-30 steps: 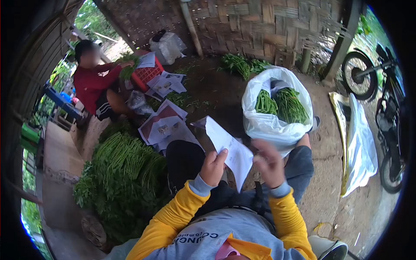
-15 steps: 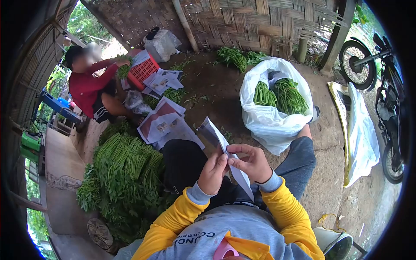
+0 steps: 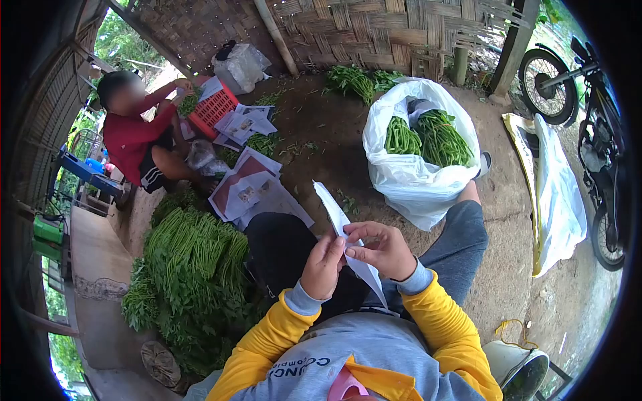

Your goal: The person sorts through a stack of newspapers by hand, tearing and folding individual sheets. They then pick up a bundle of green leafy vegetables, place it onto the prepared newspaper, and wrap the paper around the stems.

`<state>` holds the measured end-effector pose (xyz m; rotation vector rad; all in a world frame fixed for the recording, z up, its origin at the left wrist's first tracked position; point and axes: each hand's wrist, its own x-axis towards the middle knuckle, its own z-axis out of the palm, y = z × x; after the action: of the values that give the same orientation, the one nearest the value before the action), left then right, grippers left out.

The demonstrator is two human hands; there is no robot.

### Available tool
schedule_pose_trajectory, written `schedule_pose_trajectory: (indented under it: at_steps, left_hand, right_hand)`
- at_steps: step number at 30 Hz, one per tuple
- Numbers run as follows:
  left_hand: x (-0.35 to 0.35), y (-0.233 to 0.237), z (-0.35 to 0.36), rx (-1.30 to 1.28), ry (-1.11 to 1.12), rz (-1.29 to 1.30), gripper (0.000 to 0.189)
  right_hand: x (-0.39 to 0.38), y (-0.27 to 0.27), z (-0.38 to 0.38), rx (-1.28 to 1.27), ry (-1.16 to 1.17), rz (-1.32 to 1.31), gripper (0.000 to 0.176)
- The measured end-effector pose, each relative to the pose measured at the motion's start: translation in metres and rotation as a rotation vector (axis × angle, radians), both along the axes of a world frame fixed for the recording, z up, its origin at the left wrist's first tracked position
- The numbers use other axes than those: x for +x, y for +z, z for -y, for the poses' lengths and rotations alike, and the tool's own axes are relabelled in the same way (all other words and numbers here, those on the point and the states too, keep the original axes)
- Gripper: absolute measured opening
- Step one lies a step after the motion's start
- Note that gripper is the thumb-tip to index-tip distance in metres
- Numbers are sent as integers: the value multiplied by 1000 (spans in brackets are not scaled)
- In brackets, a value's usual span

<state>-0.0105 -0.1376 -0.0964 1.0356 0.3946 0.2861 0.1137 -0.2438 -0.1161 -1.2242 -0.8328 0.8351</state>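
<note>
Both of my hands pinch a folded sheet of paper (image 3: 332,206) in front of my torso. My left hand (image 3: 321,271) grips its near left side, thumb pointing up. From the right, my right hand (image 3: 382,251) closes thumb and fingers on the middle of the sheet. The paper stands tilted, with its far end pointing forward and its lower end toward my lap. A big heap of leafy green stems (image 3: 194,260) lies to my left. Beyond my right leg, an open white plastic bag (image 3: 418,187) holds green bundles (image 3: 443,139), partly wrapped in paper.
A person in a red top (image 3: 134,134) crouches at the far left, holding greens beside a red crate (image 3: 214,110). Printed sheets (image 3: 257,195) cover ground ahead. To the right are a flattened sack (image 3: 558,200), a motorcycle (image 3: 595,147) and a white bucket (image 3: 511,364).
The paper's far part has narrowed as the sheet folds closer together between my hands. My view has shifted slightly. The other person's head has turned a little.
</note>
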Motion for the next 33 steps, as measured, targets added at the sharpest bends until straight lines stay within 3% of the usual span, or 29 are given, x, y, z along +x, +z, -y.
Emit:
schedule_pose_trajectory:
  at_steps: [6,11,15,18,21,27,33]
  left_hand:
    - [-6,-11,-10,-47,74,-33,33]
    - [-5,-2,-12,67,128,-100,19]
    - [-10,-3,-27,293,8,-151,23]
    - [-5,1,-26,454,53,-148,21]
    - [-9,-16,-34,812,10,-177,21]
    - [3,-4,-17,300,153,-99,24]
    - [-1,6,-25,259,4,-94,29]
  right_hand:
    - [-2,5,4,-19,-58,282,33]
    - [-2,1,3,-58,-99,197,36]
    - [1,3,1,-53,-67,278,36]
    - [0,5,-2,-38,-58,231,32]
    - [0,8,-9,30,-135,176,26]
    - [12,14,-24,130,-187,146,21]
    - [14,10,-23,150,-137,93,19]
